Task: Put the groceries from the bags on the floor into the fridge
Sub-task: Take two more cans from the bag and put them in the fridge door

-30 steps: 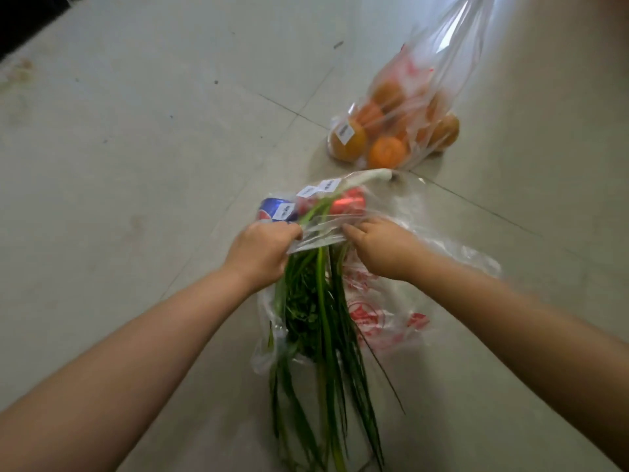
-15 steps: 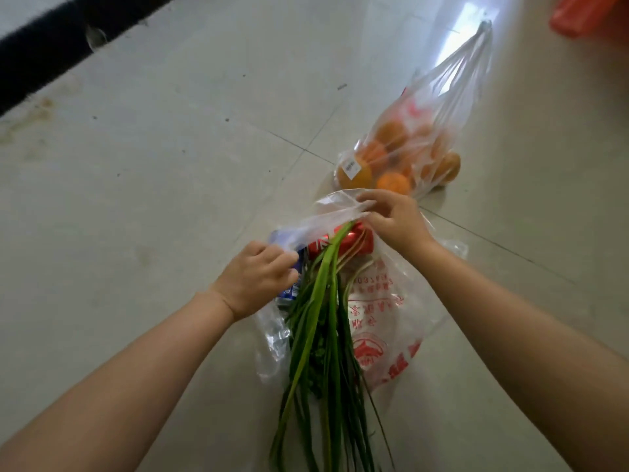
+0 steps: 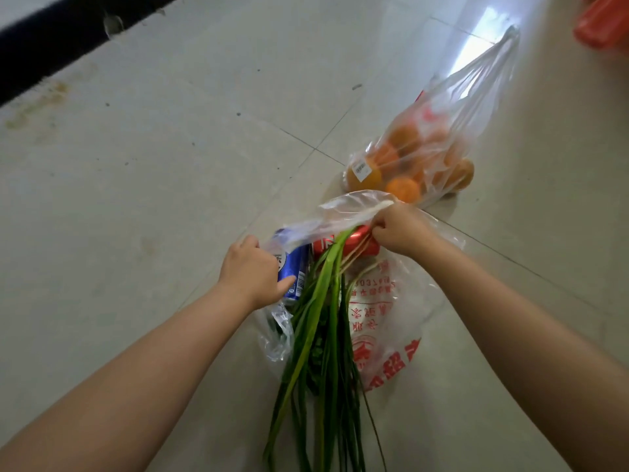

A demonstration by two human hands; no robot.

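A: What has each hand got hold of?

B: The right hand (image 3: pixel 400 229) is curled tight, pinching the twisted handle of the near plastic bag (image 3: pixel 384 321) and holding that flap up off the floor. The left hand (image 3: pixel 252 270) has its fingers curled at the bag's left rim, thumb lying against the blue can (image 3: pixel 295 272); I cannot tell whether it grips the can or only the plastic.

A: And the groceries?

B: All on the floor (image 3: pixel 170 165), inside the bags. The near bag lies on its side with its mouth toward the person. The blue can sits at its left edge, a red can (image 3: pixel 357 241) just beside it under the raised flap. A bunch of long green stalks (image 3: pixel 323 352) runs out of the mouth and well past the bag's lower edge, toward the bottom of the view.

A: The second bag?

B: The bag of oranges (image 3: pixel 418 165) stands just beyond the right hand, near it but apart, handles pointing up and away.

A: Room around them?

B: Bare tile spreads wide to the left, as far as a dark strip (image 3: pixel 68 35) at the top-left edge. To the right, open tile too, with something red (image 3: pixel 606 22) at the top-right corner, too blurred to tell.
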